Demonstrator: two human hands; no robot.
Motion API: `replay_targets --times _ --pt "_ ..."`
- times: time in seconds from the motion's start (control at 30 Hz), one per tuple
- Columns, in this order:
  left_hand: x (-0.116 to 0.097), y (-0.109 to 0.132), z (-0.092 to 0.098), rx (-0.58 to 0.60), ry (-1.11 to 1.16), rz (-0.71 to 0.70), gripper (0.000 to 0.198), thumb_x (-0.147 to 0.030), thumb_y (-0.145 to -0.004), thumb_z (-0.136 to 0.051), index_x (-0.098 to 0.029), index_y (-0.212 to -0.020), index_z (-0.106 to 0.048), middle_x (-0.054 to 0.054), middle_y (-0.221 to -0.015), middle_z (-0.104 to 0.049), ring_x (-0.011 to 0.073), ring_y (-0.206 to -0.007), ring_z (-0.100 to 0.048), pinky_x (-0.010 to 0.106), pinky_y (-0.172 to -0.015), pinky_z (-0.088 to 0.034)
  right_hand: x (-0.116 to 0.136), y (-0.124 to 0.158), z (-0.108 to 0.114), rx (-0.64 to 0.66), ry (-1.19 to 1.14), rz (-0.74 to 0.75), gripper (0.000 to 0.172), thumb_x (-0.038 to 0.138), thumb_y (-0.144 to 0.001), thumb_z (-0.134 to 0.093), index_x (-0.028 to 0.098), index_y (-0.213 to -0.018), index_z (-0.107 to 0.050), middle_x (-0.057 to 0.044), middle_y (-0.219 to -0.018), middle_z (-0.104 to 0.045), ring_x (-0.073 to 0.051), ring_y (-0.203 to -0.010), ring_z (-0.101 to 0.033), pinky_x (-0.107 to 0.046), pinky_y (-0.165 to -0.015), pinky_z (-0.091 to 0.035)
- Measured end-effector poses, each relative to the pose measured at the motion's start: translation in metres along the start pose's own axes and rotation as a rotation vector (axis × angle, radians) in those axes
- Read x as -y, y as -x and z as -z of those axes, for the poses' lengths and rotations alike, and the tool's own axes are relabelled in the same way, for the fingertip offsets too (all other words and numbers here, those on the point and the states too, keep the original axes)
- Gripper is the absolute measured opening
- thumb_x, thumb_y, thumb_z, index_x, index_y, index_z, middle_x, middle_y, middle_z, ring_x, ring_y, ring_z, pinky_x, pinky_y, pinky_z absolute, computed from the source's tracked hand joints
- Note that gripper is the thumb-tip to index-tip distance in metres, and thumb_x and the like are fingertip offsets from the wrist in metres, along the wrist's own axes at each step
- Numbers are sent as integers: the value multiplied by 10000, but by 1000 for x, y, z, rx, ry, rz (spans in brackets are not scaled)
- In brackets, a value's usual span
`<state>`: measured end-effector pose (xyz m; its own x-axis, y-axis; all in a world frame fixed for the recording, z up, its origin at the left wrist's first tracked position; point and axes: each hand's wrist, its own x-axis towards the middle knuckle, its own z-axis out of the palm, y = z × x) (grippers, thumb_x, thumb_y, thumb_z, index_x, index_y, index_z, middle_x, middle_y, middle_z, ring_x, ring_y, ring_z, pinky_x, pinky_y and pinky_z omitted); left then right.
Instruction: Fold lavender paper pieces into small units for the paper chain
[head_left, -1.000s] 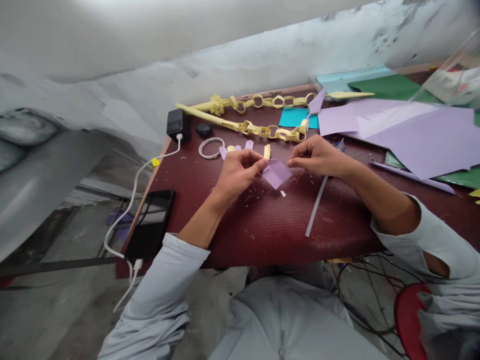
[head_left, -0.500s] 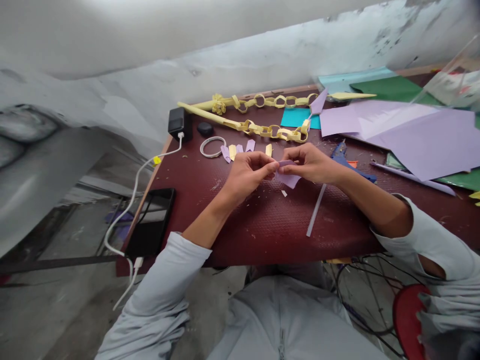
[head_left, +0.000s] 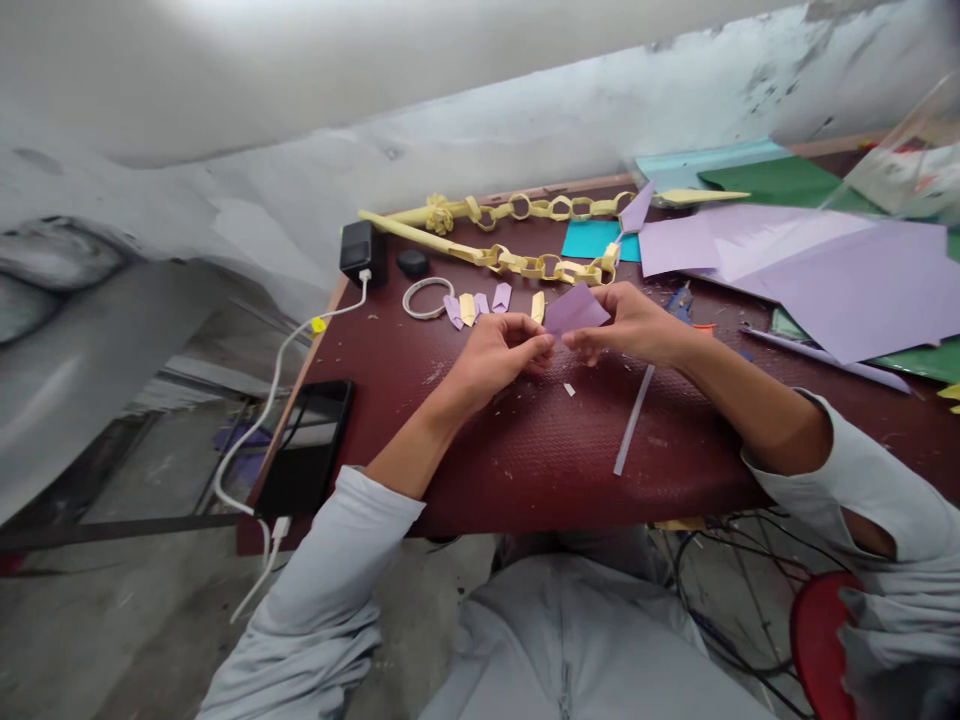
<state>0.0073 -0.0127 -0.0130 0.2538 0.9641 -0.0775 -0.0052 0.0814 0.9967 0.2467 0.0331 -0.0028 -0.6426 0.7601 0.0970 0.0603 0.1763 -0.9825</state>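
A small piece of purple paper [head_left: 576,309] is held up between my two hands, just above the table. My left hand [head_left: 504,352] pinches its lower left corner between thumb and fingers. My right hand [head_left: 628,328] grips the paper's right side, with the thumb below and the other fingers partly behind the sheet. Just beyond the hands lie small folded paper pieces, some purple [head_left: 502,297] and some yellow [head_left: 538,307]. On the near side of the fingers is a tiny white scrap [head_left: 569,390]. A translucent stick [head_left: 634,420] lies to the right, below my right wrist.
Yellow paper chains [head_left: 540,265] with rolled sticks run along the back. A tape ring [head_left: 428,299], black power adapter [head_left: 363,250] and phone [head_left: 306,445] are at left. Purple sheets [head_left: 862,290] and a blue glue gun [head_left: 681,302], partly behind my right arm, are at right.
The purple paper has swung from hanging below my fingers to standing up above them, showing a flat face. My hands stay in nearly the same place, and the view shifts slightly.
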Motion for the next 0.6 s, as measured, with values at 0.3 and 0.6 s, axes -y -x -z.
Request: replay_targets --times 0.3,0.6 --pt "3 -1 0 28 70 13 375 -412 -815 -997 -142 -838 -737 65 -832 -799 136 -714 -750 270 -693 -671 -4 -1 0 -11 -70 77 523 309 -869 -1002 223 -1210 -616 -7 -950 -766 -156 -725 -726 -282 -632 -678" --pt "-1 -3 0 -25 174 -8 384 -317 -755 -1021 -147 -941 -731 43 -868 -801 142 -727 -775 282 -720 -683 -4 1 3 38 -116 63 709 297 -911 -981 213 -1459 -539 -11 -974 -799 -163 -731 -791 -267 -651 -700"
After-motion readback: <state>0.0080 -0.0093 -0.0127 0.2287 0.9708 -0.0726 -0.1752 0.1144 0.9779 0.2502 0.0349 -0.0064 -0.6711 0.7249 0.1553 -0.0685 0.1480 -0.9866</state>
